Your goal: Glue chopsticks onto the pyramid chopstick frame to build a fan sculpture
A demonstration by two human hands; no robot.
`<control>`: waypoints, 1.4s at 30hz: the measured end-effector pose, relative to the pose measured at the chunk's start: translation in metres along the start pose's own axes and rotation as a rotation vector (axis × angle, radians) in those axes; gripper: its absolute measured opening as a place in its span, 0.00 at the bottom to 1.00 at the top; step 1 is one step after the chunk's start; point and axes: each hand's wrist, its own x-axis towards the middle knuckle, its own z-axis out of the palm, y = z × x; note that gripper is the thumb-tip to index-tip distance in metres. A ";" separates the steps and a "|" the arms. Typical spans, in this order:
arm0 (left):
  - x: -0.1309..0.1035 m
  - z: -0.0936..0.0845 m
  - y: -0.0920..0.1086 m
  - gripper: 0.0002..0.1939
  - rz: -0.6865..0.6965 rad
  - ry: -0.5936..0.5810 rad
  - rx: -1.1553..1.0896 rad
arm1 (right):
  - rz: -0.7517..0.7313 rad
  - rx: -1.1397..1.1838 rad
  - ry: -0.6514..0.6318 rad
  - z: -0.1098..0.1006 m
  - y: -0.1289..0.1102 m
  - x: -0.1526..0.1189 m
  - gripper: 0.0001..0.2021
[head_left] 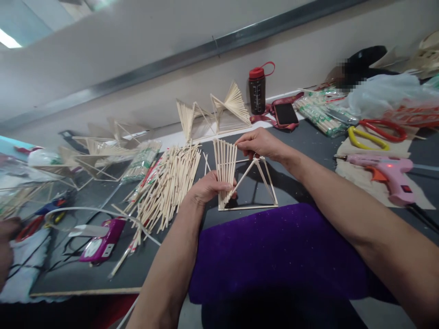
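Note:
A small frame of pale wooden sticks (264, 208) stands on the dark table in front of me, with a fan-like row of sticks (224, 157) side by side on its left. My left hand (214, 185) is closed round the lower part of that row, thumb across the front. At the row's upper right corner, my right hand (255, 142) pinches the end of a wooden stick; its fingertips partly hide the spot. Left of the frame lies a large heap of loose wooden sticks (171, 189).
Finished-looking stick structures (236, 107) stand at the back beside a bottle (257, 93) and a phone (285, 113). Scissors (368, 137) and a pink glue gun (384, 167) lie right. A purple device (103, 242) with a white cable lies left, near another person's hand (8, 244).

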 end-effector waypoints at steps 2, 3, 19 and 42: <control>0.000 0.001 0.000 0.16 0.002 0.003 -0.004 | 0.001 -0.003 -0.004 0.000 0.001 0.000 0.05; 0.000 0.001 0.000 0.16 0.002 0.001 -0.008 | 0.002 -0.005 -0.006 0.000 0.001 0.000 0.06; 0.001 0.002 0.000 0.16 0.004 -0.024 -0.053 | -0.005 0.023 -0.003 -0.001 0.006 0.002 0.08; 0.000 0.004 0.004 0.16 -0.046 0.036 -0.023 | -0.077 -0.364 -0.025 -0.013 0.007 0.002 0.09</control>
